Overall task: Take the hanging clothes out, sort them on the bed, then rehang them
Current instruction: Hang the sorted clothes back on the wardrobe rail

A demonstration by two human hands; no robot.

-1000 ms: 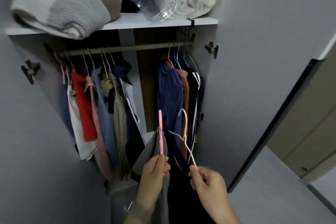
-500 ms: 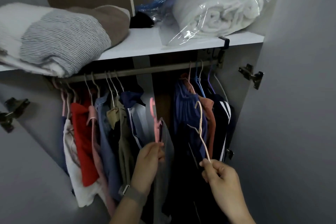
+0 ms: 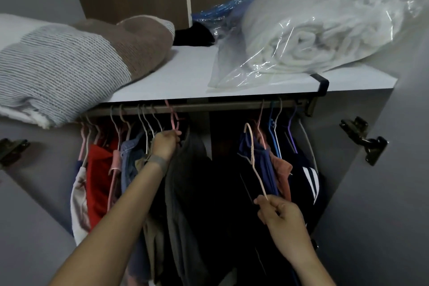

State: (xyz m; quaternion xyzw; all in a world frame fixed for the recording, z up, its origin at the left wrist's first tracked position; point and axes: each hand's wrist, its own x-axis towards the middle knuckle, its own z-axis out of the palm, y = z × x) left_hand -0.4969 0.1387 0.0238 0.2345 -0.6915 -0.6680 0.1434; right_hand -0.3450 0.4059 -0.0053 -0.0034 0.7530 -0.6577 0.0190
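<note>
Pink plastic hanger (image 3: 173, 115) carrying a dark grey garment (image 3: 183, 183) hooks on the brown wardrobe rail (image 3: 222, 108) — the left hand (image 3: 165, 145) grips it just below the hook. Lower right, the right hand (image 3: 279, 215) pinches a pale, empty wire hanger (image 3: 253, 158) — held apart from the rail.

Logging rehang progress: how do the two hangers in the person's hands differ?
The pink hanger in the left hand has its hook up at the rail and carries a grey garment. The pale hanger in the right hand hangs free below the rail, its load unclear. Both are thin.
</note>
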